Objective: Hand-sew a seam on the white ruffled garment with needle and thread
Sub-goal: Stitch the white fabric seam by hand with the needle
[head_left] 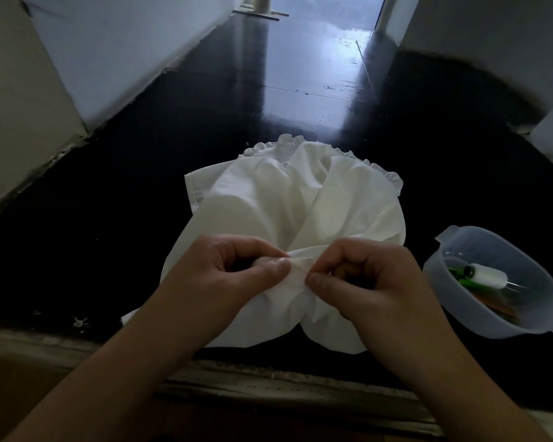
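- The white ruffled garment (pixel 288 212) lies at the desk's centre, its ruffled edge toward 12 o'clock.
- Left hand (pixel 237 266) pinches a small fold of cloth between thumb and forefinger.
- Right hand (pixel 364 275) pinches the same fold just beside it, at 3 o'clock from the left; a needle cannot be made out in either grip.
- Recommended: keep the fold taut between both pinches, layers aligned — small, even stitches will hold better on this thin, limp fabric.
- A translucent plastic bowl (pixel 549 314) at 3 o'clock holds a white thread spool (pixel 489 277).
- The desk (pixel 109 234) is black and glossy; pale walls flank it — lighting is dim.
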Demonstrator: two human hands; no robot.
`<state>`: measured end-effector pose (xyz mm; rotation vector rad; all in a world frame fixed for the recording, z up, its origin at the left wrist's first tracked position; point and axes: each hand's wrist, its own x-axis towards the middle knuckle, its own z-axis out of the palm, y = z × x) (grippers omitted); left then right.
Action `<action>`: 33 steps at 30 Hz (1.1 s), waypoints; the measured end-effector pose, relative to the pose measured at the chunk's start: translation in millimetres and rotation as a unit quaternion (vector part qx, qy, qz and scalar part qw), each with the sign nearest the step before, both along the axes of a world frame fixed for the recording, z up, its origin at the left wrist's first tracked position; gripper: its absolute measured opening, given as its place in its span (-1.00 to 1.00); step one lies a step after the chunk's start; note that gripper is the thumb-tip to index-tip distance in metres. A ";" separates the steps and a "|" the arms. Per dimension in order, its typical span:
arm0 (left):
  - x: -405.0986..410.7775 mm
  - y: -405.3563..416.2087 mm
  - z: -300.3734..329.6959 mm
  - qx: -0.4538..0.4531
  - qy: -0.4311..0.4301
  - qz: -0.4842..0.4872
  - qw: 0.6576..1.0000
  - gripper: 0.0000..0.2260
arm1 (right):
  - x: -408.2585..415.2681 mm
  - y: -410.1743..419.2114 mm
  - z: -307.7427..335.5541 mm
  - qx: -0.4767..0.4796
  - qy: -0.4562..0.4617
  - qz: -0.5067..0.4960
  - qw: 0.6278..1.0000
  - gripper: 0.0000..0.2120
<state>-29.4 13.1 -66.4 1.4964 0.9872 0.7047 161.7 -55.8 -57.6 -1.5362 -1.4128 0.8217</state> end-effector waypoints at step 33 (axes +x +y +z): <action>2.7 -8.2 -1.5 0.203 0.094 0.009 0.975 -0.92 | -0.6 1.9 -2.9 -0.053 0.044 -0.008 0.998 -0.83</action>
